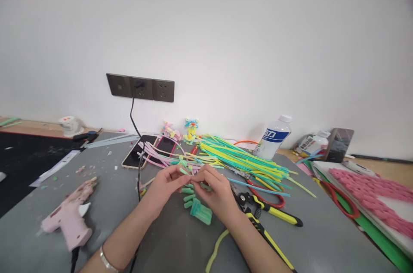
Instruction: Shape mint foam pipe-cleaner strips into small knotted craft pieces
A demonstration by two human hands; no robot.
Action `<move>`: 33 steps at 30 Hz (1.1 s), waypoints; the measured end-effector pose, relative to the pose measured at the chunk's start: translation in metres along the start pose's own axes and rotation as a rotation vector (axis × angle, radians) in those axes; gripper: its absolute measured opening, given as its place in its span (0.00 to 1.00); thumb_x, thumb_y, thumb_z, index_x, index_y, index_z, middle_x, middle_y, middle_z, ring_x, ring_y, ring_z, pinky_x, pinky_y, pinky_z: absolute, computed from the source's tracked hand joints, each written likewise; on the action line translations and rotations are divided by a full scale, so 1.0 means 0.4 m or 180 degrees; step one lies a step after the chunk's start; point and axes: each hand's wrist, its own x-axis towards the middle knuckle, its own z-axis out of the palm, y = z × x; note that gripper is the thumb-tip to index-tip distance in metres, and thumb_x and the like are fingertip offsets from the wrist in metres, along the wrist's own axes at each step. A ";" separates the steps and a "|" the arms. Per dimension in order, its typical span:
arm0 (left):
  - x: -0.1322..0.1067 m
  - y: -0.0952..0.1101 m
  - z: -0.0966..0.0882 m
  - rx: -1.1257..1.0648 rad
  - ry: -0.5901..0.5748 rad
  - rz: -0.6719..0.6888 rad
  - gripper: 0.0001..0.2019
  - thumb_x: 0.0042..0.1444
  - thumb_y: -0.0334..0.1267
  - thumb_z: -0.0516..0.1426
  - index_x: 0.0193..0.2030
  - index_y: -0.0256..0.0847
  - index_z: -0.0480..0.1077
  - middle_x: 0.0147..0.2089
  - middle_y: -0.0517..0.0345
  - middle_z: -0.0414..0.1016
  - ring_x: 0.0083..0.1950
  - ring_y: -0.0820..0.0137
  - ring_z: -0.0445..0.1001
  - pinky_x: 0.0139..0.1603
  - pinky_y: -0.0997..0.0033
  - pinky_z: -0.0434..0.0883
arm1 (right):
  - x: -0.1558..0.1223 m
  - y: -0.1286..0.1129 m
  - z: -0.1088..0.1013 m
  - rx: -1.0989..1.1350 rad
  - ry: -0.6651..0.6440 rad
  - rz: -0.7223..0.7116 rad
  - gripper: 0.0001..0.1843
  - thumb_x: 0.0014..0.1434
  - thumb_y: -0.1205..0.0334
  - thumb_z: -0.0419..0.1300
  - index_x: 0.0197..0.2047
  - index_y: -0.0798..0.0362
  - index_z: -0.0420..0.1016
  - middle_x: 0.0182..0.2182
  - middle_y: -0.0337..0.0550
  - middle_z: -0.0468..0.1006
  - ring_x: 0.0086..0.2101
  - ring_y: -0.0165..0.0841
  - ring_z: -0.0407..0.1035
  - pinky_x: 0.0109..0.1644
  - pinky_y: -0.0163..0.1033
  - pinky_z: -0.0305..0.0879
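Over the middle of the grey mat, my left hand [166, 189] and my right hand [216, 191] meet fingertip to fingertip. Both are closed on a short green pipe cleaner piece [184, 171], whose far end is partly covered by my fingers. Just below them, several short green pipe cleaner pieces [189, 198] lie beside a bundled green pipe cleaner piece [201, 212]. Yellow-handled wire pliers [274, 210] rest by my right forearm. A long yellow-green pipe cleaner [215, 252] lies between my arms.
A pink hot glue gun [69, 217] lies left, and a black power cord [139, 174] crosses beside my left arm. Ahead are yellow and green pipe cleaners [238, 156], phones [138, 152], small figures [191, 131] and a white bottle [273, 137]. Red-handled scissors [342, 200] are at right.
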 end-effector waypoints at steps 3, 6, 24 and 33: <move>0.001 0.000 0.000 0.0104 0.0025 0.0046 0.18 0.48 0.50 0.67 0.32 0.37 0.72 0.28 0.63 0.67 0.28 0.75 0.60 0.29 0.76 0.62 | 0.001 0.003 0.002 0.0050 0.0009 0.0076 0.09 0.64 0.70 0.56 0.33 0.50 0.70 0.27 0.41 0.70 0.29 0.33 0.66 0.31 0.36 0.62; 0.000 0.004 0.002 0.0113 0.0080 0.0031 0.19 0.48 0.52 0.66 0.33 0.36 0.73 0.28 0.61 0.69 0.28 0.75 0.61 0.29 0.76 0.62 | 0.003 0.010 -0.002 0.0093 0.0079 0.0130 0.06 0.63 0.69 0.59 0.35 0.51 0.71 0.28 0.42 0.71 0.30 0.33 0.67 0.31 0.36 0.62; 0.001 0.011 -0.002 -0.0097 0.0206 0.0369 0.17 0.52 0.50 0.65 0.31 0.39 0.66 0.24 0.66 0.66 0.23 0.78 0.60 0.24 0.78 0.60 | 0.010 0.009 -0.011 0.1111 0.0354 0.0877 0.04 0.59 0.68 0.63 0.37 0.50 0.75 0.31 0.40 0.74 0.32 0.31 0.69 0.33 0.34 0.66; -0.011 0.024 0.008 -0.0008 -0.0009 0.0496 0.18 0.52 0.49 0.65 0.29 0.40 0.64 0.23 0.68 0.64 0.22 0.78 0.58 0.24 0.77 0.59 | 0.014 0.020 -0.011 0.2940 0.0339 0.1711 0.10 0.52 0.61 0.71 0.37 0.49 0.76 0.30 0.37 0.76 0.29 0.29 0.71 0.31 0.32 0.72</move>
